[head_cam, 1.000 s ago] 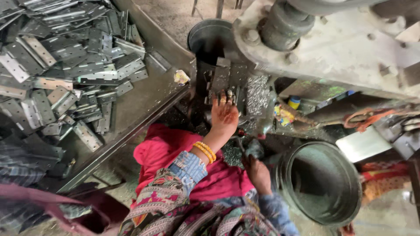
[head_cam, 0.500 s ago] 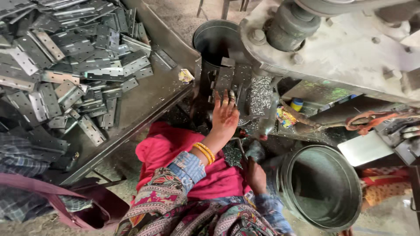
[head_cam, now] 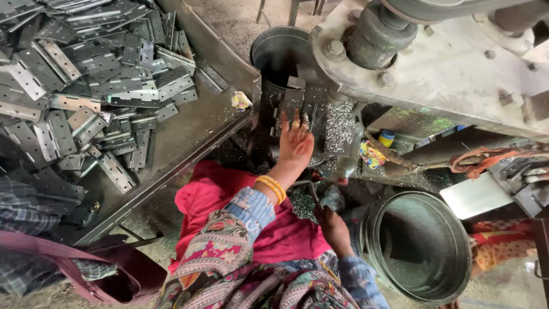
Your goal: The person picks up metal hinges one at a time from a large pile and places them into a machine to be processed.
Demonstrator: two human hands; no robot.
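Observation:
My left hand, with yellow bangles at the wrist, lies flat with its fingers spread on the dark metal die block of a heavy press. The fingertips touch a small metal plate there. Lower down, my right hand is curled around a small grey metal object beside a thin bent rod. What that object is I cannot make out. A pink cloth covers my lap.
A sloping metal tray at the left holds a heap of several grey hinge plates. A steel bucket stands behind the die and a larger one at the right. Shiny metal chips litter the press bed. Another person's checked sleeve is at the left.
My left hand has stayed on the die block, its fingers shifting slightly forward. My right hand remains low by the big bucket. The view has tilted a little.

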